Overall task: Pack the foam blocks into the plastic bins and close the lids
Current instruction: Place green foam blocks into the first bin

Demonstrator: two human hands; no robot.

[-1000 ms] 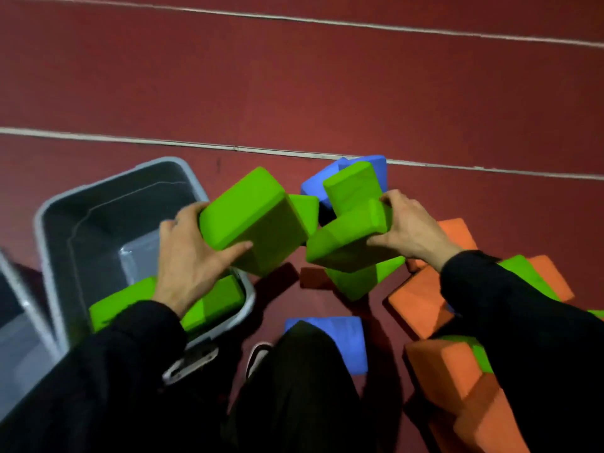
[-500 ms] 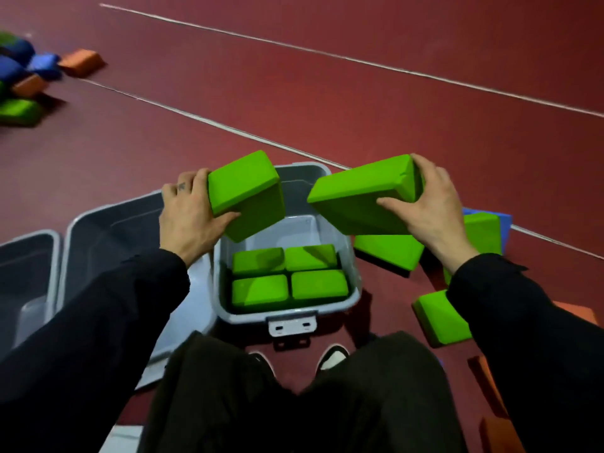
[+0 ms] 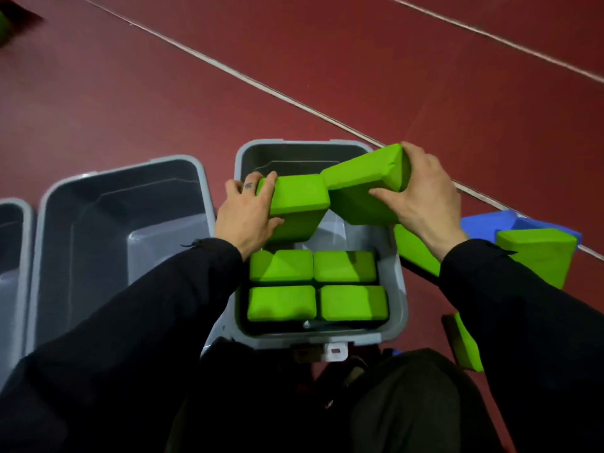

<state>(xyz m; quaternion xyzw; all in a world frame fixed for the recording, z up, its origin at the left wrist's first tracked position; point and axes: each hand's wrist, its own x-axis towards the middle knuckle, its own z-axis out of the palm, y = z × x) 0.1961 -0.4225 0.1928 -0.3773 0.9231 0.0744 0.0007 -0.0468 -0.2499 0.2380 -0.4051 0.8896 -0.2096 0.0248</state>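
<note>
Over the grey plastic bin (image 3: 397,289) nearest the knees, two green foam blocks are being held above the unfilled far half. One green block (image 3: 295,204) is being gripped by the left hand (image 3: 246,217), fingers curled over its far edge and thumb pressed to its near face. A second, longer green block (image 3: 366,184) is being grasped by the right hand (image 3: 421,197), fingers wrapped over its end and thumb laid along its side; the two blocks are touching at their inner corners.

Four green blocks (image 3: 315,286) are already lying packed in two rows of two in the near half of this bin, so the filling is judged to be partly done. Room for the two held blocks appears to be remaining behind them.

Much is still being left undone. A larger grey bin (image 3: 58,223) to the left is showing no blocks inside, and part of a third bin (image 3: 27,223) is showing at the left edge. Loose green blocks (image 3: 536,253) and a blue block (image 3: 483,220) are lying on the red floor (image 3: 163,93) to the right. No lid is being seen closed on any bin.
</note>
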